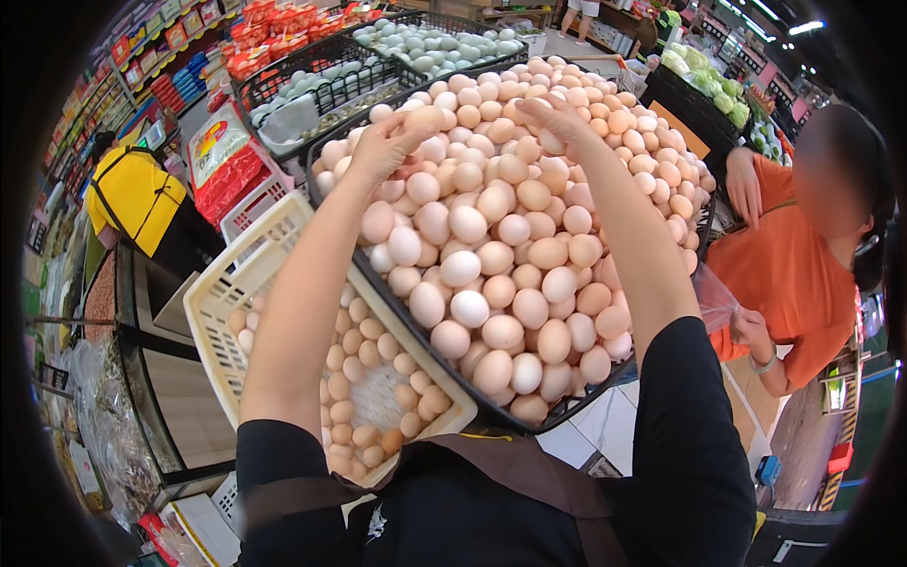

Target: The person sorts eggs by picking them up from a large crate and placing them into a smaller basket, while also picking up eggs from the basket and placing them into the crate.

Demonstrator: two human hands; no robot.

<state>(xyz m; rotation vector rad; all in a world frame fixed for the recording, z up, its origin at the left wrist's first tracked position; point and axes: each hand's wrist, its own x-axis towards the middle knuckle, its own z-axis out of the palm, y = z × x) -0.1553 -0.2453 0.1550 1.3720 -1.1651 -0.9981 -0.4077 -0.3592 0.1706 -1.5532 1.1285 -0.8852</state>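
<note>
A large heap of pale brown and pinkish eggs [496, 255] fills a black plastic crate [439, 361] in front of me. Both my arms reach over it to the far side. My left hand [397, 142] is at the heap's far left, its fingers curled around an egg [424, 122]. Across from it, at the far middle, my right hand [560, 124] bends down over the heap, with an egg [551, 142] under its palm; another egg shows by its fingertips. Lower left stands a cream plastic basket [212, 354] with more eggs, partly behind my left forearm.
A person in an orange top [786, 269] stands close at the right, holding a clear plastic bag [716, 298]. A person in yellow [142, 191] is at the left. Black crates of bluish eggs [443, 46] lie beyond the heap. Cabbages [708, 81] are at the far right.
</note>
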